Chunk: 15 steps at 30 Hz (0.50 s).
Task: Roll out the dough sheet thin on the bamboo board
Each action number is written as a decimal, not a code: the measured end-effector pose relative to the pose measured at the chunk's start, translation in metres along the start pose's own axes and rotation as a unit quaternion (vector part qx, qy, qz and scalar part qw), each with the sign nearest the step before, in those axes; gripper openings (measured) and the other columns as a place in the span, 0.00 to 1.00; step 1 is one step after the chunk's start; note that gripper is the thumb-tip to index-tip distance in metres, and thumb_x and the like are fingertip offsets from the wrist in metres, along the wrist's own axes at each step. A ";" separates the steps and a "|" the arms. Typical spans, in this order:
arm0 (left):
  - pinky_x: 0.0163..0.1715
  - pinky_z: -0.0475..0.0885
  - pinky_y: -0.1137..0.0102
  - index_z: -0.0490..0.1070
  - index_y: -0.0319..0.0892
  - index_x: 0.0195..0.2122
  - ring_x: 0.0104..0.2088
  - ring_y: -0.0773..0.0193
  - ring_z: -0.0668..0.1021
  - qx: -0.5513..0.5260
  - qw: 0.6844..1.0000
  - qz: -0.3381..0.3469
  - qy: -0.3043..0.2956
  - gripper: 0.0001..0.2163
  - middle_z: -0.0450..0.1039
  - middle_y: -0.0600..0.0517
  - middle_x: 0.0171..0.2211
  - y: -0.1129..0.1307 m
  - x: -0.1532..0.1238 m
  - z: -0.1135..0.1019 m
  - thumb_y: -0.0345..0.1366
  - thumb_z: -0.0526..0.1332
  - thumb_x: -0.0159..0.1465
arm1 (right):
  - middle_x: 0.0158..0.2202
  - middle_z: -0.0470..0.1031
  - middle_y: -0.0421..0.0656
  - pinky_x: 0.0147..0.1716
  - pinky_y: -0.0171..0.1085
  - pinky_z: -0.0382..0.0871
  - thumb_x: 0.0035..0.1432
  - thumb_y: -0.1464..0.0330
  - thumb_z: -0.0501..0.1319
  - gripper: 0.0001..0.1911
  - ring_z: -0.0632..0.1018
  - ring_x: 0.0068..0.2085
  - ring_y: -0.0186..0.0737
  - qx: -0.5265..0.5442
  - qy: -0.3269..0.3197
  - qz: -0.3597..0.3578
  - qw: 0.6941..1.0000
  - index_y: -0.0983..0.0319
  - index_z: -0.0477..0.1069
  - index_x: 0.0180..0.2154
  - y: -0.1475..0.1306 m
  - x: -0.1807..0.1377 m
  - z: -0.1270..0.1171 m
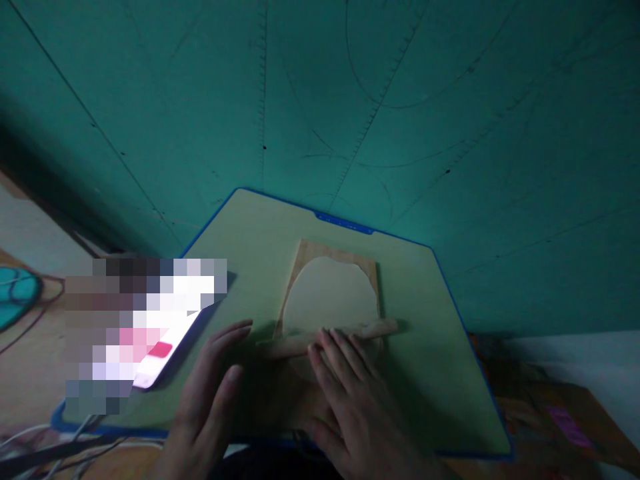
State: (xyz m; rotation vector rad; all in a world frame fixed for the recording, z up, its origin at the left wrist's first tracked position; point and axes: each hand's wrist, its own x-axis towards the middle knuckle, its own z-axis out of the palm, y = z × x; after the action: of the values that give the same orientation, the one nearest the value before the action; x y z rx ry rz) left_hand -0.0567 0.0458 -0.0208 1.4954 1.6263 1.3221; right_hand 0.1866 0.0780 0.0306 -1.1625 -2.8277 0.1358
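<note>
A thin, rounded sheet of dough [330, 293] lies on a wooden board [311, 247], covering most of it. Across the near part of the dough rests a wooden rolling pin [373, 327], slightly tilted, its right end past the board. My right hand [350, 393] lies on the pin's middle with fingers stretched out flat. Apart from the pin's left end, my left hand [213, 377] hovers, thumb and fingers spread, holding nothing. The near part of the board is in shadow and partly hidden by my right hand.
The pale green tabletop [425, 373] has a blue rim. On its left side sits a lit screen device [173, 341], mostly pixelated. White cables [75, 430] run at the lower left. A teal wall [300, 100] stands behind; a cardboard box [595, 427] is at lower right.
</note>
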 end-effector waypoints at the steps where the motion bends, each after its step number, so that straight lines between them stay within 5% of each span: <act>1: 0.59 0.72 0.65 0.68 0.53 0.60 0.61 0.57 0.73 -0.003 1.000 -0.003 0.002 0.16 0.72 0.53 0.60 0.001 0.001 0.000 0.43 0.52 0.73 | 0.74 0.51 0.50 0.69 0.54 0.55 0.70 0.51 0.53 0.38 0.54 0.73 0.51 0.000 -0.007 -0.005 1.000 0.64 0.49 0.72 0.002 -0.001 0.000; 4: 0.57 0.73 0.64 0.70 0.52 0.58 0.58 0.57 0.75 -0.013 0.999 -0.031 0.012 0.16 0.74 0.53 0.58 0.003 0.003 0.000 0.46 0.52 0.73 | 0.73 0.53 0.52 0.71 0.55 0.49 0.70 0.49 0.50 0.38 0.55 0.73 0.51 0.003 0.006 -0.007 1.000 0.64 0.52 0.71 0.024 0.036 0.004; 11: 0.62 0.69 0.56 0.70 0.49 0.55 0.58 0.52 0.75 -0.037 0.994 -0.097 0.036 0.17 0.72 0.49 0.59 0.025 0.007 0.004 0.50 0.51 0.72 | 0.73 0.54 0.53 0.71 0.56 0.46 0.73 0.52 0.46 0.33 0.52 0.73 0.53 0.033 -0.020 0.104 0.994 0.66 0.58 0.69 0.101 0.200 -0.001; 15: 0.63 0.68 0.56 0.71 0.50 0.54 0.58 0.52 0.74 -0.037 0.993 -0.098 0.060 0.17 0.73 0.50 0.57 0.027 0.008 0.007 0.50 0.51 0.72 | 0.73 0.51 0.57 0.70 0.54 0.47 0.73 0.52 0.47 0.34 0.52 0.73 0.54 0.031 0.017 0.153 0.988 0.69 0.59 0.68 0.101 0.208 -0.003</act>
State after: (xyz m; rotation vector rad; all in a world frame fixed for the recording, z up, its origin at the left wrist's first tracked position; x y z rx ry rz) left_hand -0.0414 0.0521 0.0035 1.1986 1.7306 1.3678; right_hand 0.1103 0.2960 0.0304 -1.5610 -2.5762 0.2169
